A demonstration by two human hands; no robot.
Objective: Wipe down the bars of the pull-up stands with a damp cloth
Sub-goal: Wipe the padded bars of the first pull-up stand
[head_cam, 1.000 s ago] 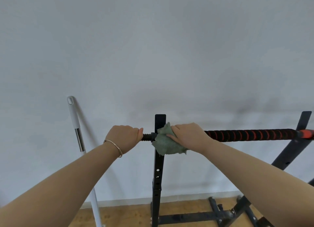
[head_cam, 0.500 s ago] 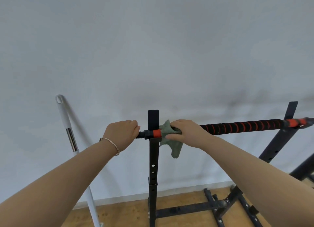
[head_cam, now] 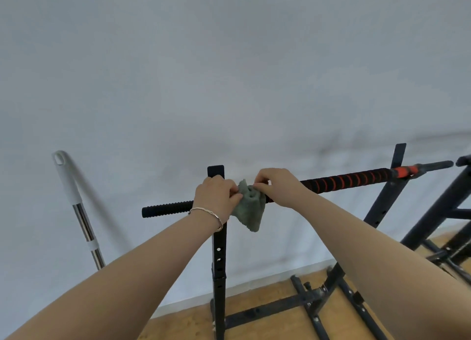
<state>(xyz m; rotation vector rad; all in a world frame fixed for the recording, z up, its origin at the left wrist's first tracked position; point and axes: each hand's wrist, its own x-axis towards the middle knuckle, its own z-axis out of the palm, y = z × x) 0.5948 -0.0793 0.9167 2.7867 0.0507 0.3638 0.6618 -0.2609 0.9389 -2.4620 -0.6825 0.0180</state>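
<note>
A black bar with orange spiral grip runs across two black uprights; its bare black end sticks out left of the near upright. A grey-green cloth hangs over the bar just right of that upright. My left hand, with a bracelet at the wrist, pinches the cloth's left edge. My right hand pinches the cloth's top from the right, resting over the bar. The bar under the cloth and hands is hidden.
A white and metal mop handle leans on the grey wall at the left. The stand's black base legs spread over the wooden floor. A second black stand is at the right edge.
My left hand has let go of the bar's end and moved right onto the cloth. My right hand now pinches the cloth instead of pressing it round the bar. The view shifted left.
</note>
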